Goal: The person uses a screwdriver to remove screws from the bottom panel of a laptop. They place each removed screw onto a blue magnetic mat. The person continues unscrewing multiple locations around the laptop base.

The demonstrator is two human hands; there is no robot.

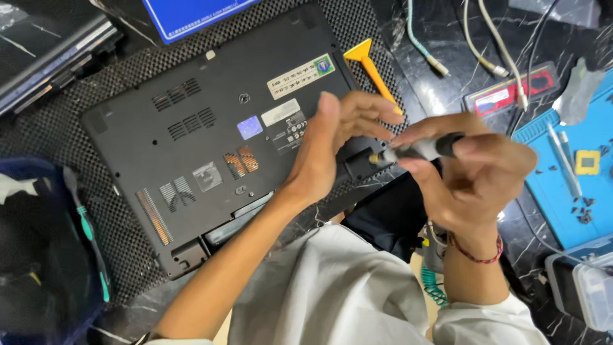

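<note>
I see my right hand (469, 176) curled around a slim screwdriver (421, 149) with a black grip and a silvery shaft, thumb and fingers closed on it so that the tool lies nearly level and points left toward the edge of a black laptop (211, 134). The laptop lies upside down on a dark perforated mat (108, 217), its underside up, showing vent slots, several stickers and labels, and an empty slot along the near edge. My left hand (338, 144) rests at the laptop's right edge, fingers bent and gathered around the tip of the screwdriver, just over a small recessed corner of the case; I cannot tell whether those fingers actually pinch the tip or a screw, since they hide the spot. Just beyond my left hand, an orange plastic pry tool (371, 67) lies partly on the mat and partly on the dark marbled table (447, 89). To the right sits a blue work mat (562, 179) with small dark screws scattered on it and a small yellow square part, and near it a red memory module (511, 96) in a clear case. White and grey cables (485, 38) trail across the far side of the table. A red cord bracelet circles my right wrist.
</note>
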